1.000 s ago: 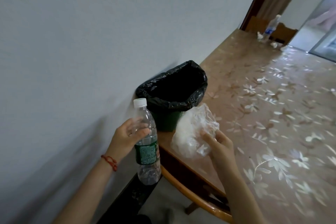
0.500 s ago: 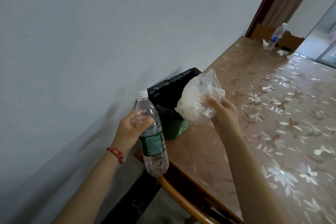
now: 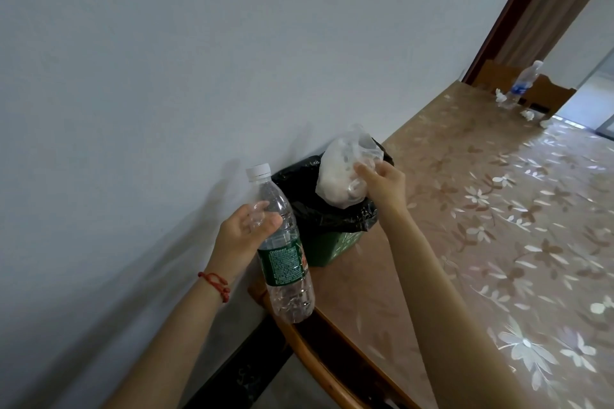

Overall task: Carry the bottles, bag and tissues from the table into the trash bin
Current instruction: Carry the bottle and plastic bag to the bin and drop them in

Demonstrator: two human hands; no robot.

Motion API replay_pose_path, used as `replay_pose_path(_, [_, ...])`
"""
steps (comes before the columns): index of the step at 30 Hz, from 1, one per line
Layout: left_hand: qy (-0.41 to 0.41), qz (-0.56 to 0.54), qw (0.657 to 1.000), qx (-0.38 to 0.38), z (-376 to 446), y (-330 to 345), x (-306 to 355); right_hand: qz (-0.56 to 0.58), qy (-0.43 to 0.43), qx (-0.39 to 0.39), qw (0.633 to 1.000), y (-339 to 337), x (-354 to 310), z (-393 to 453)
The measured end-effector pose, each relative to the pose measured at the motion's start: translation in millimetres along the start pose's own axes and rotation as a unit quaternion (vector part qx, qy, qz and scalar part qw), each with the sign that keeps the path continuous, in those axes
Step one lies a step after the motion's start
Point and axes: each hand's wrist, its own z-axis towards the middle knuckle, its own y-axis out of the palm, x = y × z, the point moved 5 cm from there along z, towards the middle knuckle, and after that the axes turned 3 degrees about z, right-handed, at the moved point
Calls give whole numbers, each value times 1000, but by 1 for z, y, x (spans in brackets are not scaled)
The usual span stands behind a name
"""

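My left hand point(image 3: 242, 236) grips a clear plastic bottle point(image 3: 282, 249) with a green label and white cap, held upright beside the table's near corner. My right hand point(image 3: 382, 184) holds a crumpled clear plastic bag point(image 3: 342, 173) directly over the green trash bin point(image 3: 329, 247), which is lined with a black bag point(image 3: 309, 196) and stands on the table against the wall. A second bottle point(image 3: 523, 85) with a blue label stands at the table's far end, with crumpled tissues point(image 3: 528, 115) around it.
The long table point(image 3: 498, 226) has a glossy floral cover and runs along a pale wall point(image 3: 166, 76). A wooden chair back point(image 3: 551, 93) stands behind the far end. Another chair's curved rail point(image 3: 319, 362) shows below the near edge.
My right hand has carried the bag up and away, from the near table edge to above the bin's opening. My left hand with the bottle has stayed about where it was.
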Motion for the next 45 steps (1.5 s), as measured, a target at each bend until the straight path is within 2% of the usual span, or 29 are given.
replay_pose_path(5, [8,6,1000,-4,0,5,4,-113,-22,-10,993,-6,2,-8])
replay_pose_path(10, [12,7,1000,-16,-3,10,4,-212,-86,-17,973,-21,4,-36])
replay_pose_path(13, [15,8,1000,-20,-3,14,6,-328,-160,-31,930,-25,19,-62])
replay_pose_path(17, [21,7,999,-24,-3,18,11,-461,-269,-19,846,-29,47,-96])
replay_pose_path(20, [30,10,999,-16,-1,22,19,-515,-264,-41,815,-35,73,-109])
replay_pose_path(25, [47,-25,998,27,9,24,38,-544,-241,-60,801,-45,94,-119])
replay_pose_path(35, [95,-105,978,151,44,34,85,-530,-208,-65,819,-48,105,-119])
replay_pose_path(45, [77,-9,984,163,69,59,55,-505,-201,-83,835,-45,111,-121])
